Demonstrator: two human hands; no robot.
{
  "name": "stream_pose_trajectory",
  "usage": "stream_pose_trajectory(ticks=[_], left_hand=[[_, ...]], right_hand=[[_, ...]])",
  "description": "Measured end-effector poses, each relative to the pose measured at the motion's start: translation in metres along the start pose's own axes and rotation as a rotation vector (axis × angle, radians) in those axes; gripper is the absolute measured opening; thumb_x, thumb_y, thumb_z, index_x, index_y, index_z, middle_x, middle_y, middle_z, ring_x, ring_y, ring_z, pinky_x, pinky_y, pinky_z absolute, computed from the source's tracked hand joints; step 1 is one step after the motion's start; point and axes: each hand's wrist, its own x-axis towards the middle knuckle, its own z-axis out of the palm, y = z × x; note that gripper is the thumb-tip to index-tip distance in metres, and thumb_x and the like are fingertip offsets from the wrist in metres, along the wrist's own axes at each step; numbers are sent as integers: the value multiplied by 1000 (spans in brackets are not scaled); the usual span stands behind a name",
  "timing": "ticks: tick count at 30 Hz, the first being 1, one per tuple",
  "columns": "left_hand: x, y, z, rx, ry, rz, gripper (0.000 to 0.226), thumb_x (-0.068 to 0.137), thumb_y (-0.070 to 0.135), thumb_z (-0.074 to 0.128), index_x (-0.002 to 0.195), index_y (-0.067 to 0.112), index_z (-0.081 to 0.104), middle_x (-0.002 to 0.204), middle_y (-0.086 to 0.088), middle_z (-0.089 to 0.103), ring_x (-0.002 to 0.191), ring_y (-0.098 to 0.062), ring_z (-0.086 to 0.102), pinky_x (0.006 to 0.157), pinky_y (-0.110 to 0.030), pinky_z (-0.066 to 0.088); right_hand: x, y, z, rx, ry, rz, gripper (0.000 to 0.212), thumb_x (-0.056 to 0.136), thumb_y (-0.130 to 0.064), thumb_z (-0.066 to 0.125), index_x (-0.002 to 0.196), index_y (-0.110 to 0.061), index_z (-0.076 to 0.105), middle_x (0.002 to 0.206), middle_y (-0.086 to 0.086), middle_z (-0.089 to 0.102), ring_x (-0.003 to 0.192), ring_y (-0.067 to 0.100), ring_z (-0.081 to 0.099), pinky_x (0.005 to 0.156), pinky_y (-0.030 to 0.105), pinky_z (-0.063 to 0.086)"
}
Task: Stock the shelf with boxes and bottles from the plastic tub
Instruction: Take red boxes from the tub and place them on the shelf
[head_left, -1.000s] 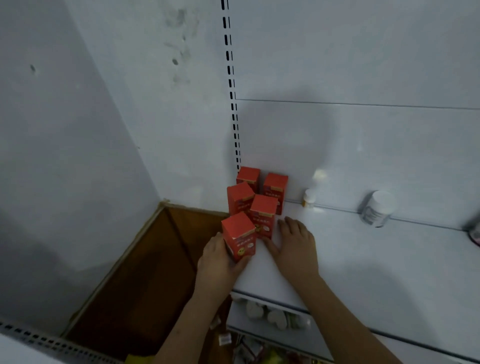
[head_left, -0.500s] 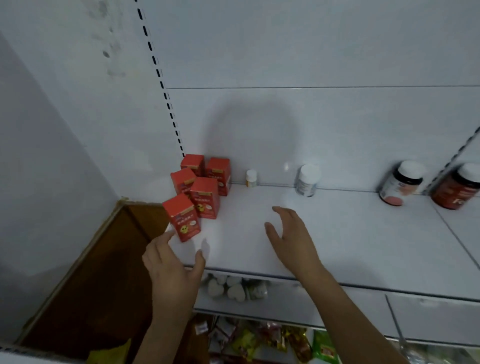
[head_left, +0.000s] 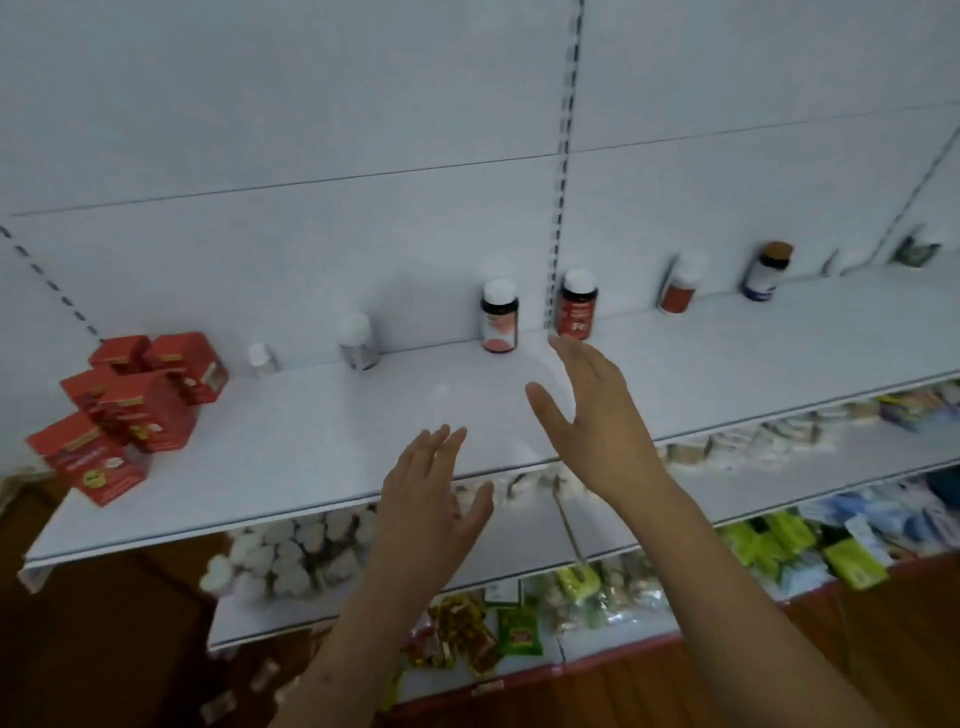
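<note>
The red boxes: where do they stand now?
In the head view, the red boxes cluster at the white shelf's far left end, left of a small white bottle.

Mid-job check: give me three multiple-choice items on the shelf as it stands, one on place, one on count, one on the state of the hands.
1. Where do the red boxes stand on the top shelf?
A. left end
B. middle
C. right end

2. How many red boxes are there?
A. three
B. five
C. eight

3. What are the left hand and right hand holding?
A. a bottle each
B. one box together
C. nothing

Answers: 1 A, they cluster at the shelf's left end; 2 B, five red tops show; 3 C, both hands are spread open above the shelf.
</note>
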Motion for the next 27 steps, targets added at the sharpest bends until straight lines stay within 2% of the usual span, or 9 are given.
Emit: stream_pose_trajectory(ticks=[4, 6, 9, 13, 16, 19, 22, 27], left_hand=[[2, 85, 58, -43, -154, 175, 78, 86, 68, 29, 153, 29, 31, 159, 5, 31, 148, -16, 23, 121, -41, 24], [3, 131, 85, -32, -234, 284, 76, 88, 68, 31, 154, 29, 29, 160, 5, 29, 149, -17, 22, 121, -42, 24], [4, 191, 122, -34, -386, 428, 71, 94, 64, 38, 155, 32, 22, 163, 7, 21, 151, -15, 15, 121, -37, 16], [10, 255, 171, -45, -520, 630, 77, 88, 68, 27, 154, 29, 27, 162, 3, 24, 149, -16, 20, 118, -31, 15], [20, 300, 216, -79, -644, 768, 79, 87, 67, 26, 154, 26, 30, 160, 3, 28, 148, -14, 22, 115, -27, 15], [32, 342, 266, -69, -738, 947, 77, 88, 67, 26, 153, 26, 31, 158, 4, 32, 146, -15, 26, 120, -37, 26], [51, 381, 306, -22, -800, 1087, 78, 87, 69, 21, 155, 31, 21, 161, 6, 24, 149, -15, 20, 119, -38, 26], [93, 473, 366, -72, -810, 1205, 80, 87, 70, 16, 157, 31, 19, 163, 6, 20, 150, -14, 15, 119, -42, 27]], right_hand=[[-47, 87, -80, -67, 68, 184, 69, 98, -54, 43, 156, -22, 24, 164, 2, 18, 149, 15, 13, 121, 39, 22], [-74, 128, -120, -141, 103, 284, 70, 98, -54, 43, 156, -20, 24, 164, 5, 19, 150, 20, 14, 121, 41, 20], [-110, 178, -177, -232, 141, 418, 72, 98, -56, 41, 156, -17, 25, 163, 8, 21, 149, 25, 17, 121, 44, 21], [-148, 234, -243, -350, 211, 532, 69, 99, -50, 45, 155, -15, 26, 160, 10, 26, 148, 29, 20, 119, 42, 20], [-168, 273, -282, -380, 240, 635, 69, 99, -51, 45, 156, -15, 26, 161, 9, 24, 148, 29, 21, 120, 44, 21], [-183, 318, -309, -415, 211, 731, 71, 99, -55, 43, 156, -18, 23, 162, 6, 24, 148, 27, 20, 121, 43, 21], [-188, 354, -332, -478, 123, 783, 74, 97, -61, 39, 157, -21, 19, 163, 3, 21, 149, 26, 19, 121, 44, 22], [-183, 402, -387, -576, 77, 854, 75, 97, -64, 34, 157, -24, 14, 164, -2, 18, 151, 21, 14, 122, 44, 21]])
